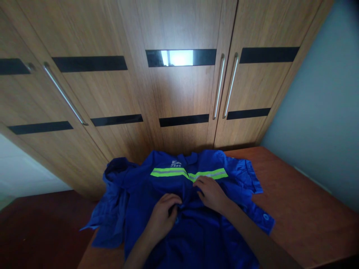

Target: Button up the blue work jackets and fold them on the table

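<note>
A blue work jacket lies spread front side up, its collar toward the wardrobe. Across its chest runs a yellow-green and grey reflective stripe, with small white print above it on one side. My left hand pinches the cloth at the middle of the front, fingers and thumb curled together. A little higher and to the right, my right hand grips the front edge just below the stripe. The cloth is bunched between both hands. Whatever lies under my fingertips is hidden.
The jacket rests on a reddish-brown surface. Behind it stands a wooden wardrobe with black strips and long metal handles. A grey-blue wall closes off the right side. Dark red floor shows at lower left.
</note>
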The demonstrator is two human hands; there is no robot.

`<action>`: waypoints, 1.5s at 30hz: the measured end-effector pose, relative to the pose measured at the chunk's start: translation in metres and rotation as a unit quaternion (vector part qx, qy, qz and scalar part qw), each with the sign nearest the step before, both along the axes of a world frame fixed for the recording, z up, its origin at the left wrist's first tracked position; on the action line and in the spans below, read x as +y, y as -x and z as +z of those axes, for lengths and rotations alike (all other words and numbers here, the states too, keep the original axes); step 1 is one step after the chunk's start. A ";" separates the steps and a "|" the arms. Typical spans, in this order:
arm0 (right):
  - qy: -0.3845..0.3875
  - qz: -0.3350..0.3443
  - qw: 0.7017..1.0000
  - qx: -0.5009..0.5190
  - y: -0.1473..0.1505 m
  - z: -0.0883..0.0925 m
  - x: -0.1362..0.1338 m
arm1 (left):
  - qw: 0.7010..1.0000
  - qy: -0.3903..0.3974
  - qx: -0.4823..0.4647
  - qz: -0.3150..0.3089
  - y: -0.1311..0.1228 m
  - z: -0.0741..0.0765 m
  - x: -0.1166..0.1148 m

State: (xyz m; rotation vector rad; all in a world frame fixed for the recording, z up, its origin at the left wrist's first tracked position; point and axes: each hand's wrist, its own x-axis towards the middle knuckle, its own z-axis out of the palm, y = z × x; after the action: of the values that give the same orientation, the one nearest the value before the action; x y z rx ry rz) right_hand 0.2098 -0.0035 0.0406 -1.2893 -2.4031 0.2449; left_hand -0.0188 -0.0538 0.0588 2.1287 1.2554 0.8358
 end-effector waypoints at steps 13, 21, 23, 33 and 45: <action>0.030 -0.077 0.996 0.017 0.001 -0.005 0.023 | 0.999 0.008 -0.037 0.027 -0.012 0.013 0.020; 0.057 -0.106 0.963 0.241 -0.007 -0.010 0.037 | 0.991 -0.114 0.029 0.059 -0.042 0.038 0.002; 0.062 -0.109 0.957 0.260 -0.007 -0.012 0.037 | 0.994 -0.107 0.005 0.037 -0.055 0.038 0.003; 0.076 -0.108 0.922 0.364 0.001 -0.023 0.019 | 0.993 -0.035 -0.004 0.112 -0.069 -0.023 0.050; 0.048 -0.062 0.973 0.217 0.010 -0.019 0.006 | 0.997 -0.041 0.017 0.063 -0.057 -0.030 0.052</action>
State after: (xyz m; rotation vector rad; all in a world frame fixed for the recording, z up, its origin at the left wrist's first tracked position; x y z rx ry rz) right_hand 0.1995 0.0029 0.0219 -1.2680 -1.9544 0.5519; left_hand 0.0384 -0.0014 0.0292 2.1548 1.4067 0.9225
